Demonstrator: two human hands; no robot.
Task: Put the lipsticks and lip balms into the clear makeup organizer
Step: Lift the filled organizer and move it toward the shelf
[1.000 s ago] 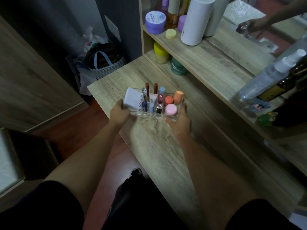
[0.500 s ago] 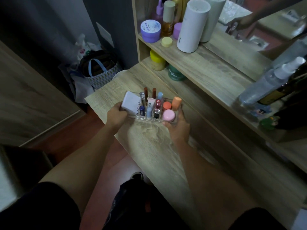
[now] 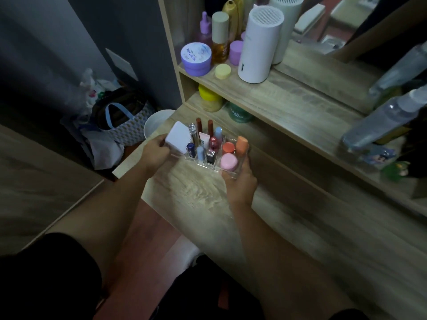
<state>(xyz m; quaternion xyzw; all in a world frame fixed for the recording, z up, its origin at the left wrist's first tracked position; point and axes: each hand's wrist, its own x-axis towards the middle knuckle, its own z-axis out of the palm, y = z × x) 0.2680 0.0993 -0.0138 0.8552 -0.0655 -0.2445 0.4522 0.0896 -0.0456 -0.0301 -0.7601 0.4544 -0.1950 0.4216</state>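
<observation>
The clear makeup organizer (image 3: 203,163) sits on the wooden vanity top, gripped at both ends. My left hand (image 3: 155,151) clasps its left end beside a white box (image 3: 179,138). My right hand (image 3: 240,184) grips its right front corner. Several lipsticks and balms stand upright in its slots: two dark red tubes (image 3: 199,125), a blue tube (image 3: 190,150), a light blue one (image 3: 218,133), a black-and-silver lipstick (image 3: 210,155). On the right are a pink-capped balm (image 3: 228,161), a coral one (image 3: 228,147) and an orange one (image 3: 241,145).
The shelf above holds a purple jar (image 3: 196,58), a yellow lid (image 3: 223,71), bottles and a white cylinder (image 3: 260,45). Under it stand a yellow jar (image 3: 209,98) and a green jar (image 3: 238,114). Spray bottle (image 3: 383,121) at right. A bag (image 3: 120,116) and white bin (image 3: 157,122) on the floor at left.
Both hands have kept hold of the organizer and shifted it slightly nearer the table's left end. My view has moved closer and tilted up, showing more of the shelf.
</observation>
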